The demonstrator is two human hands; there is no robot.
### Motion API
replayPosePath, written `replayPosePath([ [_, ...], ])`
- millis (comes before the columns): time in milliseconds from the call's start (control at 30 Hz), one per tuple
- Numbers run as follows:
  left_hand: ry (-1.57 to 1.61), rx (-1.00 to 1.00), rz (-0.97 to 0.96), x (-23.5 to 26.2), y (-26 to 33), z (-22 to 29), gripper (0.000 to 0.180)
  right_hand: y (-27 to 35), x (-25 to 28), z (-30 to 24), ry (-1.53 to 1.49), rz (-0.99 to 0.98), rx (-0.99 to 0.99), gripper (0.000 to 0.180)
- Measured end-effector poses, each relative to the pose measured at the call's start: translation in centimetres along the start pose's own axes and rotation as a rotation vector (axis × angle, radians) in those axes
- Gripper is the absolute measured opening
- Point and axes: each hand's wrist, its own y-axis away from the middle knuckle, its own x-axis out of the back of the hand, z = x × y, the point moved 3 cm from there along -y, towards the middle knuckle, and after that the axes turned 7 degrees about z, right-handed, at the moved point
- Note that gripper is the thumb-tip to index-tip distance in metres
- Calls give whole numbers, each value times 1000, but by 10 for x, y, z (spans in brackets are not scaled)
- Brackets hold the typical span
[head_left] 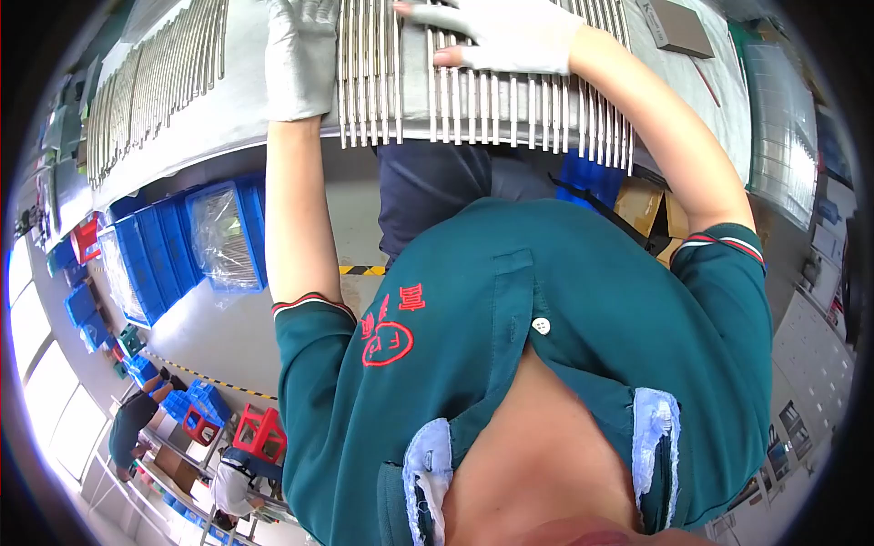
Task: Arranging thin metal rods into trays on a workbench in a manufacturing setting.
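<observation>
Slim silvery metal rods [371, 102] lie side by side in a row on the pale-covered table [246, 109]. My left hand [302, 65], in a whitish glove, rests flat along the row's left side; its fingers stretch up to the picture's upper edge, where their tips are partly cut off. Spread over the middle of the row is my right hand [514, 35], in a white glove that leaves the fingertips bare. Its thumb and a finger stand apart above a gap between the left rods and the right-hand rods [496, 111]. Neither hand visibly grips a rod.
Another slanting row of rods [155, 86] lies at the table's far left. A grey-brown block [678, 27] and a thin reddish stick [707, 84] are at the right. Blue crates [157, 255] stand on the floor at left. Red stools [261, 433] and other people are farther back.
</observation>
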Motion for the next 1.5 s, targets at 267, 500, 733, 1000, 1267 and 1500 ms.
replayPosePath([
  [267, -148, -8, -18, -5, 0, 16, 71, 47, 27, 12, -104, 187, -224, 73],
  [500, -203, 49, -59, -3, -6, -4, 75, 122, 49, 46, 85, 305, -658, 82],
  [733, -1086, -247, 333, -17, -13, -54, 76, 155, 58, 62, 228, 161, -954, 79],
  [1000, -321, 15, -192, 3, -11, -35, 76, 156, 55, 69, 161, 188, -1104, 80],
  [1267, -772, -285, 375, -2, -16, -42, 72, 169, 66, 56, 96, 416, -873, 81],
  [1500, -838, -315, 348, -6, -13, -44, 70, 221, 35, 87, 249, 566, -871, 84],
])
